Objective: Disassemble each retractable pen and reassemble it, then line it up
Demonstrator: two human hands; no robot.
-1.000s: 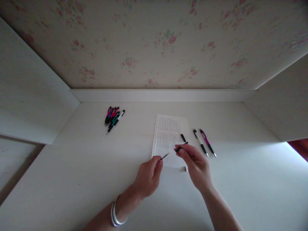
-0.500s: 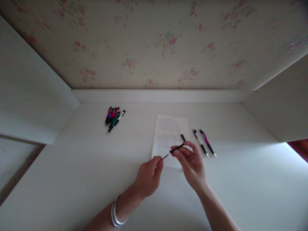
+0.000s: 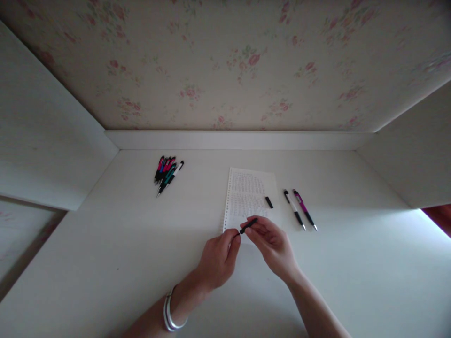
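Note:
Low over the handwritten sheet (image 3: 245, 183), both hands are close together. My left hand (image 3: 217, 258) is closed, pinching a thin dark pen refill (image 3: 237, 235) between thumb and forefinger; only a short stretch of it shows. Pinched in the fingertips of my right hand (image 3: 275, 244) is a black pen barrel (image 3: 249, 226), tilted up to the right. The barrel's lower end meets the refill right beside my left fingertips. A short black tube-like piece (image 3: 269, 202) lies on the paper's right edge, apart from both hands.
A white pen (image 3: 294, 209) and a purple pen (image 3: 305, 209) lie side by side to the right of the sheet. Several pens (image 3: 167, 173) in red, blue, green and white form a pile at the back left. The white desk (image 3: 105, 234) is walled on both sides.
My right hand has moved left and down with the black pen barrel, towards my left hand. Less of the refill shows between them. The short black piece is now fully visible.

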